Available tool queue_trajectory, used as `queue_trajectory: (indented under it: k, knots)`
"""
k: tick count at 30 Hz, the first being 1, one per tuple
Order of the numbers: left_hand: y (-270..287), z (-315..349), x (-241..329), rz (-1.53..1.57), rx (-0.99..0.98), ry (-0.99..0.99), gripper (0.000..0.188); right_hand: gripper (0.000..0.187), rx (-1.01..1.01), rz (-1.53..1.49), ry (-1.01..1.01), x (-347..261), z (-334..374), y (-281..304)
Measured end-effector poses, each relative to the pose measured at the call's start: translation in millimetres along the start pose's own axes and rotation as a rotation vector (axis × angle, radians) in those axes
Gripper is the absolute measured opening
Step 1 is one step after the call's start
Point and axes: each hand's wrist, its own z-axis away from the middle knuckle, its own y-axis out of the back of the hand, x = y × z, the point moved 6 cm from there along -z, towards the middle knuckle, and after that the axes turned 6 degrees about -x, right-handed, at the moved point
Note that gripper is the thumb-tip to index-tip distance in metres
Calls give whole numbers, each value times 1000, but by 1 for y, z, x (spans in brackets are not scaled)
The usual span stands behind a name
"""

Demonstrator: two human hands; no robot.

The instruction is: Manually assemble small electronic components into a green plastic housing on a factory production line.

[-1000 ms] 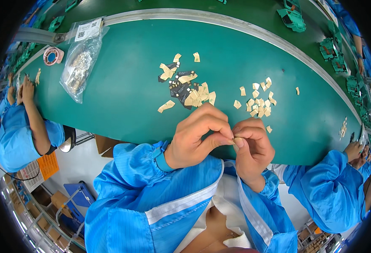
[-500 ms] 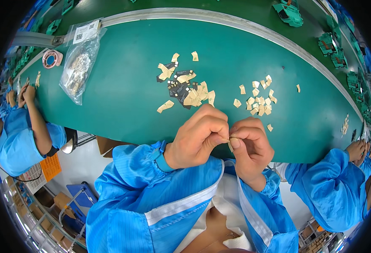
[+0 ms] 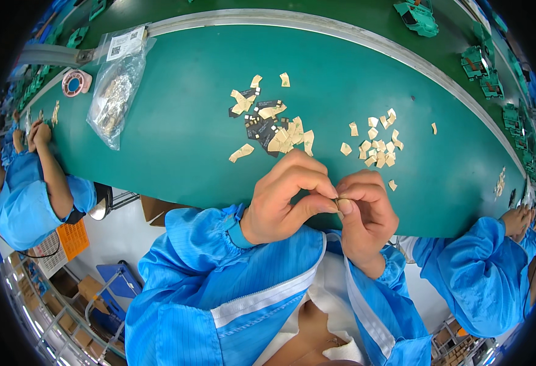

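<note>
My left hand [image 3: 287,200] and my right hand [image 3: 368,207] meet at the front edge of the green table [image 3: 182,122]. Thumb and forefinger of each are pinched together on one small thin piece [image 3: 337,200], mostly hidden by the fingertips. Beyond my hands lies a loose heap of black flat parts [image 3: 262,129] with small pale squares, mixed with cream paper-like strips [image 3: 281,141]. Farther right sits a scatter of small cream pieces [image 3: 381,146], some with a greenish mark.
A clear plastic bag [image 3: 114,97] with a white label lies at the far left beside a tape roll [image 3: 75,83]. A metal rail [image 3: 268,19] borders the table's far side, with green fixtures [image 3: 417,19] beyond. Co-workers' blue sleeves [image 3: 472,268] flank me.
My fingertips have closed further over the thin piece, so less of it shows. Both hands shift very slightly right; the parts on the table keep their arrangement.
</note>
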Motion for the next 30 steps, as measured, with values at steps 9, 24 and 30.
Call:
queue_trajectory:
  k: [9, 24, 30]
  knots:
    - [3, -1, 1, 64, 39, 48, 14, 11, -26, 8, 7, 1, 0, -1]
    - [0, 0, 3, -126, 36, -147, 16, 10, -21, -14, -82, 4, 1, -5]
    - [0, 2, 0, -74, 9, -110, 13, 10, 22, -51, -78, 7, 2, -2]
